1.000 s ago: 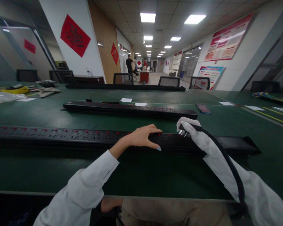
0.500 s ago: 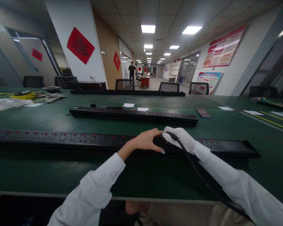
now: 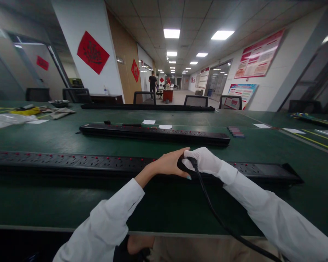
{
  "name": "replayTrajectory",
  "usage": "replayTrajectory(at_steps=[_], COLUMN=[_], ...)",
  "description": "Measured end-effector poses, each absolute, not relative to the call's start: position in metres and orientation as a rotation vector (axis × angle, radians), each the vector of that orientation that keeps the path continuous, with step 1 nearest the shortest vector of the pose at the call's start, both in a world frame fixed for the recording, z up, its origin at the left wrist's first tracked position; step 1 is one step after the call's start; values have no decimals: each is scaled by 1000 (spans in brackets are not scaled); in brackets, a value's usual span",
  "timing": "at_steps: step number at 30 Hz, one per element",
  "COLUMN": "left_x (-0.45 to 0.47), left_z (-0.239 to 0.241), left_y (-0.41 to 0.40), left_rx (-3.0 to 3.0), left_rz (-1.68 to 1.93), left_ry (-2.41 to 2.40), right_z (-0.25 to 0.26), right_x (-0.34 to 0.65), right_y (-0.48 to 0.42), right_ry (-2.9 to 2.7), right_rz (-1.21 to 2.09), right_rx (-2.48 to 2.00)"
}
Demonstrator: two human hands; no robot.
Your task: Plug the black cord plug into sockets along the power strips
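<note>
A long black power strip (image 3: 71, 162) with red switches lies across the green table (image 3: 43, 203) in front of me. My bare left hand (image 3: 169, 164) rests curved over the strip, fingers on its top and thumb on the near side. My right hand (image 3: 205, 160), in a white glove, is closed on a black plug (image 3: 183, 164) pressed against the strip right beside my left fingertips. The plug's black cable (image 3: 215, 218) runs down toward me under my right sleeve.
A second black power strip (image 3: 153, 133) lies further back, and a third power strip (image 3: 147, 107) near the far edge. Paper slips (image 3: 148, 122), a small stack of cards (image 3: 235, 131) and clutter at far left (image 3: 27, 111) sit on the table. A person (image 3: 152, 83) stands down the corridor.
My gloved right hand has moved left and down with the plug, from above the strip's right part to the strip beside my left hand. My left hand stayed on the strip.
</note>
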State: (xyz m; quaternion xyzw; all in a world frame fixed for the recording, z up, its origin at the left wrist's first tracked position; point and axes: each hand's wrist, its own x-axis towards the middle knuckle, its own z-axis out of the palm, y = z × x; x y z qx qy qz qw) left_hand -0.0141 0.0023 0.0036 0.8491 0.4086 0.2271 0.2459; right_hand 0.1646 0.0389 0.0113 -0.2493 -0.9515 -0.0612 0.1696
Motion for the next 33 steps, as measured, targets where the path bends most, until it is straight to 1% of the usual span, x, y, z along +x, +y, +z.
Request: replayTrajectory(at_steps=[5,13,33], left_x=[-13,-14,-14], left_z=[5,4,8], left_y=[2,4,4], left_rx=[2335,2382,2396], left_rz=[602,535,391], left_ry=[1086,1141,1121], right_z=[11,4,11], right_x=[168,174,176], right_y=[34,37,33], right_ry=[-2654,-2614,-2637], right_rz=[-105,-100,-8], right_rx=[-739,-737,-731])
